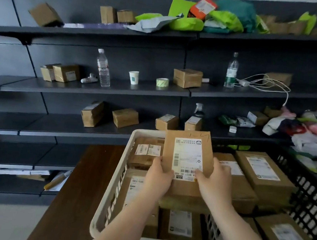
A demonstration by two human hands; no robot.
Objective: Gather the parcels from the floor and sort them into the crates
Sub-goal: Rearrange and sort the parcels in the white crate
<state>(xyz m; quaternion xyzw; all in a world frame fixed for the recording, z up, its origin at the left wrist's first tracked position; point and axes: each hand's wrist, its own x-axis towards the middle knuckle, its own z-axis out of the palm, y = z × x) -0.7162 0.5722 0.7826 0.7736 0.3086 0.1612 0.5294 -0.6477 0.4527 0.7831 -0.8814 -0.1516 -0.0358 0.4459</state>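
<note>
You hold a flat brown cardboard parcel with a white shipping label (187,160) upright above the white slatted plastic crate (113,186). Your left hand (159,175) clamps its lower left edge and your right hand (215,180) its lower right, thumbs pressed on the label. Your fingers behind the parcel are hidden. The label's print is upside down and too blurred to read; a pen mark near the top edge is also unclear.

The white crate already holds several brown boxes, partly covered by your forearms. Just to its right, the black lattice plastic crate (312,200) holds more labelled boxes, and the frame edge cuts it off. Both sit on a dark wooden table (76,189). Behind stand dark grey metal shelves (97,91) with scattered small cartons.
</note>
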